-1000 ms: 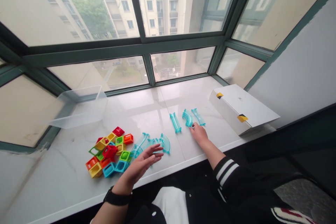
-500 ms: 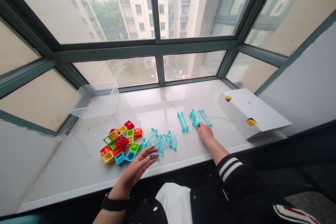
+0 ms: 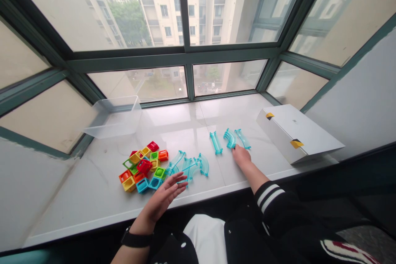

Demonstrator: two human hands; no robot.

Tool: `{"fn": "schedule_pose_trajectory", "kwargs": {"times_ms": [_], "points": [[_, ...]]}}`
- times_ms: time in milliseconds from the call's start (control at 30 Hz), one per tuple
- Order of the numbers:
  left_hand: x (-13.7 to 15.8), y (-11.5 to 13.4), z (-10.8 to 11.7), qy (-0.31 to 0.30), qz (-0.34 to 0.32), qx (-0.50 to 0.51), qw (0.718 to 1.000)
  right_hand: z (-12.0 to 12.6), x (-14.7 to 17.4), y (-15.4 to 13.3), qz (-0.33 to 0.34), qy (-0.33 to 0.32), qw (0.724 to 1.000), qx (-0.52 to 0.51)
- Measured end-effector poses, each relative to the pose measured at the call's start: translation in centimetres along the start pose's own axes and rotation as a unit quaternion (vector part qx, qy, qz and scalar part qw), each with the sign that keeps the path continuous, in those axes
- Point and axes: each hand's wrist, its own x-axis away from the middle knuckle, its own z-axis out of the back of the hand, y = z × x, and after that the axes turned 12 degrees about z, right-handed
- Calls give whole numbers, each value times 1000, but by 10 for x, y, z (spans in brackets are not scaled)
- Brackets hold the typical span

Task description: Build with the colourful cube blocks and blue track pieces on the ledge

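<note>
right grip (image 3: 242,156) at one curved track (image 3: 229,137); left grip (image 3: 167,193) raised, fingers apart

curved track: 1, clear blue, on the sill (image 3: 185,132), near end at the right fingertips; whether they clamp it cannot be told.
flanking it: 1 straight track (image 3: 215,143), left; 1 slim track (image 3: 243,138), right.
track cluster (image 3: 189,166): 1, overlapping, pieces uncountable, partly screened by the left grip.
coloured blocks (image 3: 144,167): 1 heap beside the cluster, over a dozen.
clear bin (image 3: 114,128): 1, behind the heap.
white box (image 3: 300,130): 1, far right, 2 yellow-and-black tabs.
</note>
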Motion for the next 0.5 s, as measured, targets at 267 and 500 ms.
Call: {"fn": "schedule_pose_trajectory", "kwargs": {"times_ms": [267,500], "points": [[-2,0,3,31,-20,-5,999,-6,3,4,1,17,1000,-20],[-13,-4,8,189,-93,-69,975,-25,47,15,63,108,989,-81]]}}
